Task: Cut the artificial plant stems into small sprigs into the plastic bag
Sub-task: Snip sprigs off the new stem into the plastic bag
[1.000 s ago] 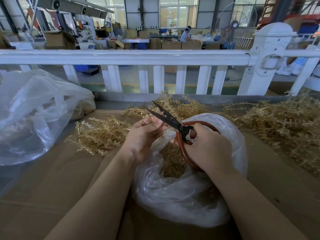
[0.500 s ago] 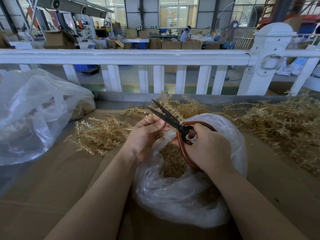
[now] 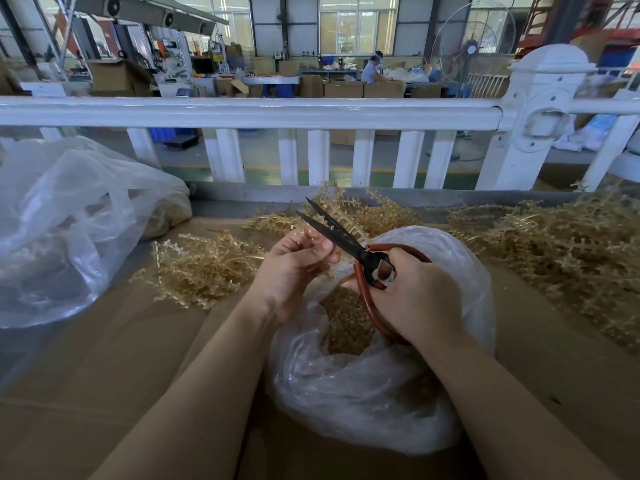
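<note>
1. Two bare hands meet over the clear plastic bag (image 3: 363, 403) that sits on the brown cardboard-covered table (image 3: 104, 358) in front of me.
2. My right hand (image 3: 415, 299) grips the red-brown looped handles of the black-bladed scissors (image 3: 346, 240), fingers curled through and around the loops.
3. I see the blades parted into a narrow V, tips pointing up and to the left, above the bag's far-left edge.
4. My left hand (image 3: 294, 268) pinches a short tan plastic plant stem (image 3: 304, 233) between its curled fingers, right beside the lower blade; I cannot tell whether the stem lies between the blades.
5. Inside the open mouth of the bag I see a heap of small tan cut sprigs (image 3: 346, 320), just below both hands.
6. I see loose piles of uncut tan artificial stems (image 3: 204, 268) on the table to the left, behind the bag and far out to the right.
7. A second, larger clear plastic bag (image 3: 69, 230) lies at the table's left edge.
8. A white railing (image 3: 249, 112) runs across behind the table.
</note>
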A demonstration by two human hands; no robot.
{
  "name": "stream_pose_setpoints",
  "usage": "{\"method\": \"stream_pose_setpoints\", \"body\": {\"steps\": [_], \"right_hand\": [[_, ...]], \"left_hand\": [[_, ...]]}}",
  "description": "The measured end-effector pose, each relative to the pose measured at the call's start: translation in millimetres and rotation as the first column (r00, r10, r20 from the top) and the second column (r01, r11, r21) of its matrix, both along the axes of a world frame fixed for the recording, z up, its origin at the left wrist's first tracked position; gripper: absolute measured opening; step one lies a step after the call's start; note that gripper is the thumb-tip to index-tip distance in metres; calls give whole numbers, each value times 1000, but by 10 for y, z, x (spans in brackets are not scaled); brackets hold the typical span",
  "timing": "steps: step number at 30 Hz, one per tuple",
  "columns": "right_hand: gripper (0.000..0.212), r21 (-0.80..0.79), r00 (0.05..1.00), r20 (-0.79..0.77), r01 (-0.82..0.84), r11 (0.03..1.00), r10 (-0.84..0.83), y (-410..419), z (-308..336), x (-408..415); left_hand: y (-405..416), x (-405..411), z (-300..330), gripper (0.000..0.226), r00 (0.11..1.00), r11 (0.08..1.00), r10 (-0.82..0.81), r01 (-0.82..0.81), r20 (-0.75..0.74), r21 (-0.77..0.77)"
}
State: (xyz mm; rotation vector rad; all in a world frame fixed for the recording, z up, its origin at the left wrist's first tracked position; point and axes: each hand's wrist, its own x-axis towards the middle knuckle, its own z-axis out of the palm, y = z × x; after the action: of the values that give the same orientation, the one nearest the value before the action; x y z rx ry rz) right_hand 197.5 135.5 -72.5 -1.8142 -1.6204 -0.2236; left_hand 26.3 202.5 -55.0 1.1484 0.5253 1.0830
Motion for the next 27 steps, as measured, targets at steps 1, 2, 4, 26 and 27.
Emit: {"method": "stream_pose_setpoints", "body": {"steps": [1, 2, 4, 26, 27], "right_hand": [[40, -9, 1000, 0, -3, 1000, 3, 1, 0, 1], [40, -19, 1000, 2, -5, 1000, 5, 4, 3, 2], [39, -33, 1000, -5, -9, 999, 9, 10, 6, 7], [30, 78, 940, -324, -83, 994, 104, 85, -65, 21], [27, 70, 934, -337, -99, 993, 117, 92, -65, 19]], "left_hand": [[-1, -2, -1, 7, 1000, 1000, -1, 1, 4, -1], [-3, -5, 1, 7, 1000, 1000, -3, 3, 8, -5], [2, -7, -3, 7, 1000, 1000, -3, 3, 7, -17], [18, 59, -5, 5, 994, 971, 22, -47, -106, -235], [7, 62, 2, 3, 991, 972, 7, -38, -134, -233]]}}
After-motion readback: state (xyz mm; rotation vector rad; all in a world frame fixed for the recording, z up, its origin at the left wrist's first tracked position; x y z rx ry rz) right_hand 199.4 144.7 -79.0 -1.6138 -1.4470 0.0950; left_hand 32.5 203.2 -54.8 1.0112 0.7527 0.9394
